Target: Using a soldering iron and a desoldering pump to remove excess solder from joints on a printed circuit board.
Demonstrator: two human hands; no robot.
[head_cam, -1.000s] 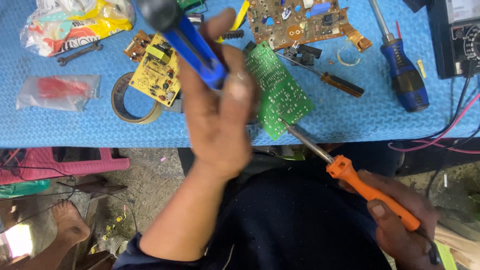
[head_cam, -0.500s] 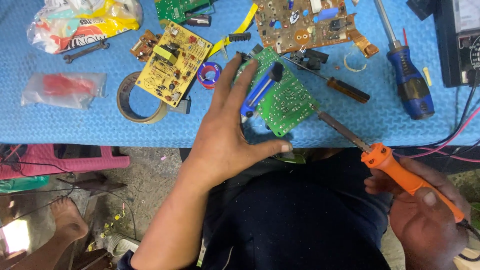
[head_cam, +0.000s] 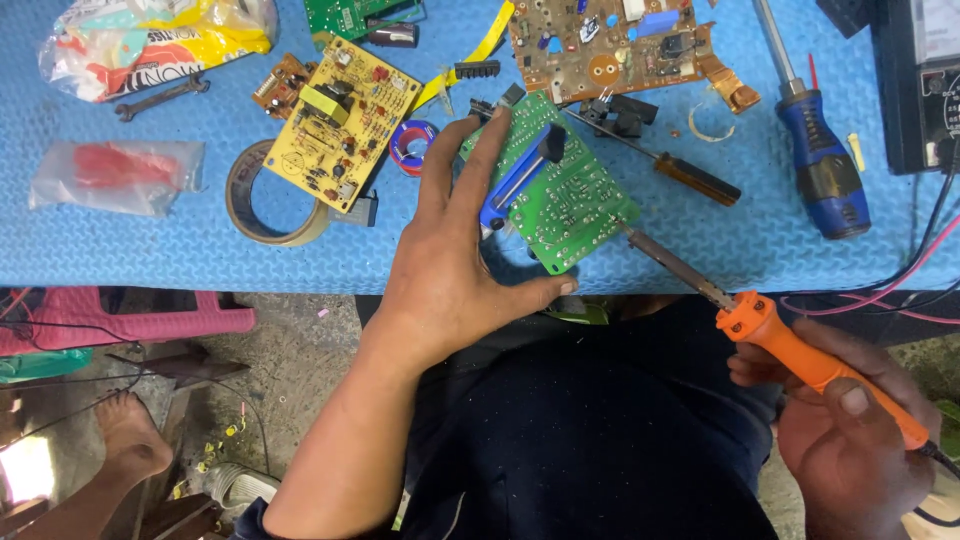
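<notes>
At frame centre, my left hand (head_cam: 450, 270) rests spread-fingered on the flat green printed circuit board (head_cam: 565, 205) and slim blue tool (head_cam: 518, 175) upon the ribbed blue mat (head_cam: 150, 245). Lower right, my right hand (head_cam: 850, 440) grips the smooth orange-handled soldering iron (head_cam: 790, 350), its metal tip touching the board's edge.

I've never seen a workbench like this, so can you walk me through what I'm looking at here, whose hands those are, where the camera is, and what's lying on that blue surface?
The camera sits on a person's head and looks down at their own two hands and lap. The left hand presses on a green circuit board and a blue-handled tool lying across it. The right hand holds an orange-handled soldering iron, its metal tip reaching the board's edge. On the blue table mat lie a yellow circuit board, a brown circuit board, a tape roll, a blue-handled screwdriver, a brown-handled screwdriver, a small wrench and plastic bags. A bare foot shows below on the floor.
</notes>
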